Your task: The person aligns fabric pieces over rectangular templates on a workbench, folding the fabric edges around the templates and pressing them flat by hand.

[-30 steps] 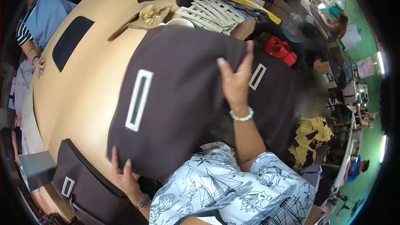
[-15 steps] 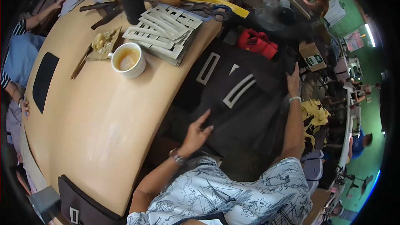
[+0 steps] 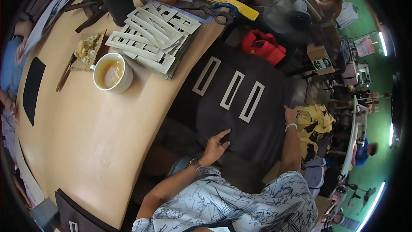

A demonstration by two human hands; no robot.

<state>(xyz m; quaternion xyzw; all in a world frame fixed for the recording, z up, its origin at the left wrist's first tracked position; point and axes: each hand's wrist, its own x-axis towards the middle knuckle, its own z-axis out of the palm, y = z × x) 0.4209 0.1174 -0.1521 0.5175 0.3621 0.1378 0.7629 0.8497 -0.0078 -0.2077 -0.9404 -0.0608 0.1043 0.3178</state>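
Note:
Dark cloth pieces (image 3: 266,133) lie spread in front of me, right of the table. Three white rectangular frames rest on them: a left one (image 3: 207,76), a middle one (image 3: 232,90) and a right one (image 3: 252,102). My left hand (image 3: 216,149) is at the near part of the cloth, index finger and thumb apart, holding nothing. At the cloth's right edge, my right hand (image 3: 292,115) has its fingers bent around the border; the fingertips are partly hidden.
The wooden table (image 3: 116,133) bears a cup (image 3: 113,73), food on a wrapper (image 3: 89,51), a pile of white frames (image 3: 154,34) and a dark cloth piece (image 3: 33,90). A red bag (image 3: 262,47) and yellow scraps (image 3: 315,124) lie beyond. Another person's arm (image 3: 21,38) is across the table.
The cloth, folded over and lifted before, now lies flatter, so all three white frames show in full. My right hand has come down toward me; my left hand shifted slightly right and nearer.

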